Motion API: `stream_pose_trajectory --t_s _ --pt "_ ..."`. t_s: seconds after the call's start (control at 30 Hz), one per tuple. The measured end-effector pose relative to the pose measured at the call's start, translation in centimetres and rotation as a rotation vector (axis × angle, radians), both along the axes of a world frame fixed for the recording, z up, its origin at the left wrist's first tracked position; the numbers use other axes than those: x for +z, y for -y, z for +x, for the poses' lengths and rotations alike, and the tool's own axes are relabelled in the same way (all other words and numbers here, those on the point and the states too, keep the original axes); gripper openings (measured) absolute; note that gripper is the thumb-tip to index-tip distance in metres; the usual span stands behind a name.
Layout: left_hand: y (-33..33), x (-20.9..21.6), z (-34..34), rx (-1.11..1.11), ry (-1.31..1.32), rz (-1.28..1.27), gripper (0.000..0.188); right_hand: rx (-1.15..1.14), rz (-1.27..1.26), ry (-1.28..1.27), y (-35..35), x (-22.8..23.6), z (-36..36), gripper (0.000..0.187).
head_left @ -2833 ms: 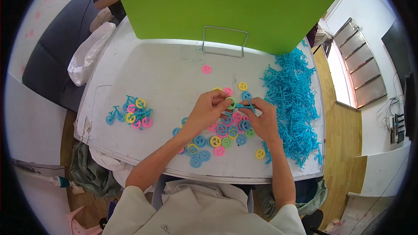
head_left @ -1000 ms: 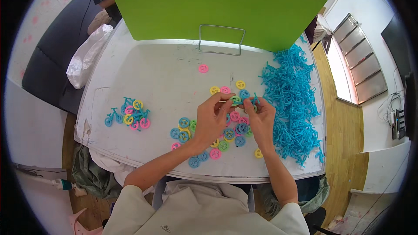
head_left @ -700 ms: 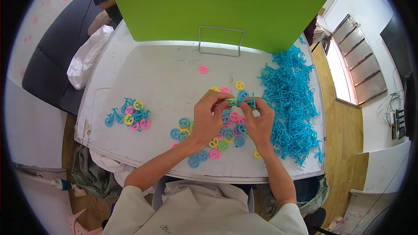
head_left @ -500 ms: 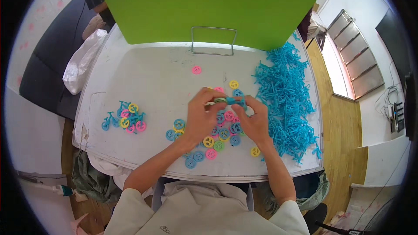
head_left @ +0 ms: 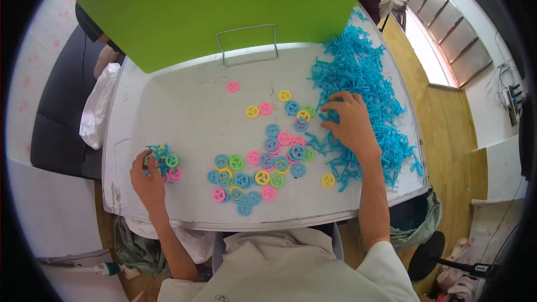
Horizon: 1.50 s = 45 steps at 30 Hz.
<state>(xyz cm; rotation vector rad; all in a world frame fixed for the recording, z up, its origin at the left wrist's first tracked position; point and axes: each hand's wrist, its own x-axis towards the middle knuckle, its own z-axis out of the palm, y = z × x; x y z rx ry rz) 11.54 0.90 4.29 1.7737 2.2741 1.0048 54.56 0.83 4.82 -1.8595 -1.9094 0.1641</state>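
Dotting the white table (head_left: 184, 95) (wooden floor (head_left: 442, 117) alongside) are coloured wheels (head_left: 267, 161).

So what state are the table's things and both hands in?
Small blue-framed toy bicycles with coloured wheels: bunched together.
Round multicoloured plastic wheels: loose, some overlapping.
Thin blue plastic frames: heaped.
Large flat green panel: upright.
Grey rectangular wire: at the panel's foot, attachment unclear.
Left hand: at the bicycles, fingers curled, grip unclear.
Right hand: at the frames, fingers parted.

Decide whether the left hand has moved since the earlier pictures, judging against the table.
Yes: the left hand has moved left across the white table, from above the loose wheels to the small pile of toy bikes.
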Motion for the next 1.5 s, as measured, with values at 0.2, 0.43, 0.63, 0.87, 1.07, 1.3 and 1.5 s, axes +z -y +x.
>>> stream_pose_trajectory --t_s 0.2,0.43,0.63,0.87,1.07,1.3,1.5 --pt "-0.1 0.2 5.4 -0.150 -0.163 0.234 0.025 -0.048 -0.026 0.038 -0.7 -0.9 0.4 0.023" --pt "0.0 -0.6 12.7 -0.673 -0.012 -0.227 0.022 -0.097 0.179 -0.605 -1.1 1.4 -0.7 0.015" --pt "-2.2 1.2 15.8 -0.679 0.456 -0.271 0.017 0.045 0.173 -0.703 -0.9 1.2 -3.9 0.014" --pt "-4.5 1.5 18.5 -0.769 1.094 -0.400 0.019 0.283 0.230 -0.470 -0.3 0.4 -5.3 0.017" --pt "-4.2 -0.3 18.4 -0.872 1.043 -0.496 0.017 0.544 0.195 -0.234 -0.6 -0.9 -5.3 0.021" --pt "-4.1 0.3 18.1 -0.835 1.114 -0.439 0.014 0.405 0.150 -0.295 -0.2 -0.3 -6.4 0.030" --pt "-4.0 0.3 17.8 -0.830 1.162 -0.478 0.015 0.318 0.115 -0.360 -0.1 -0.2 -6.6 0.044"
